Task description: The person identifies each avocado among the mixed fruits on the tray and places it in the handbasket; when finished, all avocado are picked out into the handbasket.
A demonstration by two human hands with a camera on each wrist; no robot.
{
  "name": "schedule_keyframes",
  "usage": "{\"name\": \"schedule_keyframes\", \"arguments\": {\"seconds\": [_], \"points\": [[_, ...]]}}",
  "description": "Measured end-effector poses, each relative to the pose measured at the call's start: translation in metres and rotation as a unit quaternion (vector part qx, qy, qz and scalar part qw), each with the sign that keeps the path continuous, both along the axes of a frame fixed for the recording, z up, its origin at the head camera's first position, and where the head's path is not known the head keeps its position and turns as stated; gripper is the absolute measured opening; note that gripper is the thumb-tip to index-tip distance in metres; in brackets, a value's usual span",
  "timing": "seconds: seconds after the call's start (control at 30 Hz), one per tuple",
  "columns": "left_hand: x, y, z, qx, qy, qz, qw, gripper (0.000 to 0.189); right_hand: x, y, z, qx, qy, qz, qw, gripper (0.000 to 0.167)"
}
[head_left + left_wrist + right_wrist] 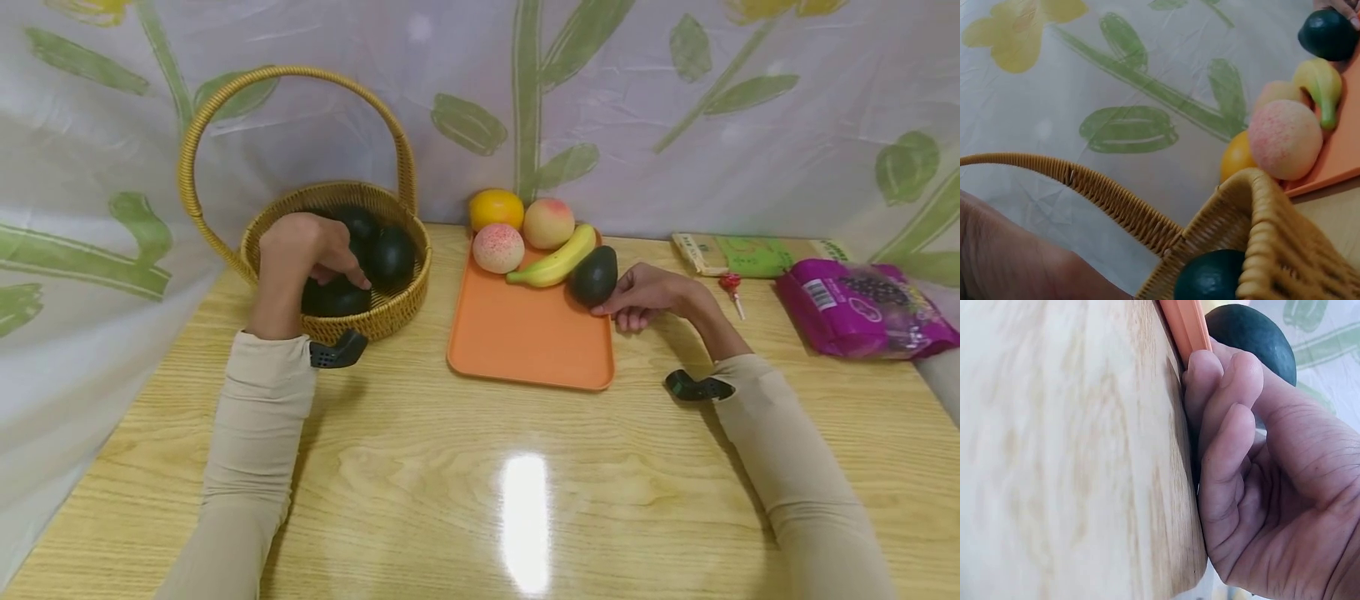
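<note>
My right hand pinches the right edge of the orange tray, its thumb on the upper side beside a dark green avocado. In the right wrist view the other fingers curl close to the table, at the tray's rim. My left hand reaches down into the wicker basket, over a dark avocado; I cannot tell whether it grips that one. More dark avocados lie beside the hand. The left wrist view shows only part of this hand.
On the tray's far part sit a banana, two peaches and a yellow-orange fruit. To the right lie a green-and-tan packet, a red lollipop and a purple bag. The basket's tall handle arches above the left hand.
</note>
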State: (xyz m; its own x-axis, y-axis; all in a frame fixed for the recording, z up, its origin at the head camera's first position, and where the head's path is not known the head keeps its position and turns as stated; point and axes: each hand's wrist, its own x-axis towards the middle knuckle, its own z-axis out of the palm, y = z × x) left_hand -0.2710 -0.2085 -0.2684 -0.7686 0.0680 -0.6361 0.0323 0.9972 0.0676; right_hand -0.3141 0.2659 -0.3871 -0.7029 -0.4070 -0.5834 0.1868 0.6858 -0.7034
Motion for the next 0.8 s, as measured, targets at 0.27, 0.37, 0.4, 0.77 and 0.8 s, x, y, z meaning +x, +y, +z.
{"name": "schedule_keyframes", "arguments": {"seconds": [0.27,0.37,0.4,0.77,0.8], "points": [[-0.0015,-0.0041,-0.0007,-0.01,-0.004,-0.002,0.9999,0.062,0.0009,-0.0004,0.0001,-0.001,-0.004,-0.006,1.0,0.029],[-0.0013,-0.0021,-0.0014,-0.013,0.004,-0.001,0.9999,0.062,0.0007,-0.0003,0.0001,-0.002,-0.002,-0.001,1.0,0.028],[-0.0014,-0.0016,-0.0014,-0.015,0.007,-0.003,0.9999,0.061,0.0007,-0.0004,0.0,-0.003,0.0,0.001,1.0,0.028],[0.0026,0.0035,0.0051,-0.021,0.027,0.005,0.9994,0.061,0.0014,-0.0008,-0.0005,-0.008,0.004,0.005,0.9999,0.027],[0.0036,0.0043,0.0066,-0.019,0.035,0.007,0.9992,0.06,0.0016,-0.0008,-0.0003,-0.008,0.004,0.004,1.0,0.027]]}}
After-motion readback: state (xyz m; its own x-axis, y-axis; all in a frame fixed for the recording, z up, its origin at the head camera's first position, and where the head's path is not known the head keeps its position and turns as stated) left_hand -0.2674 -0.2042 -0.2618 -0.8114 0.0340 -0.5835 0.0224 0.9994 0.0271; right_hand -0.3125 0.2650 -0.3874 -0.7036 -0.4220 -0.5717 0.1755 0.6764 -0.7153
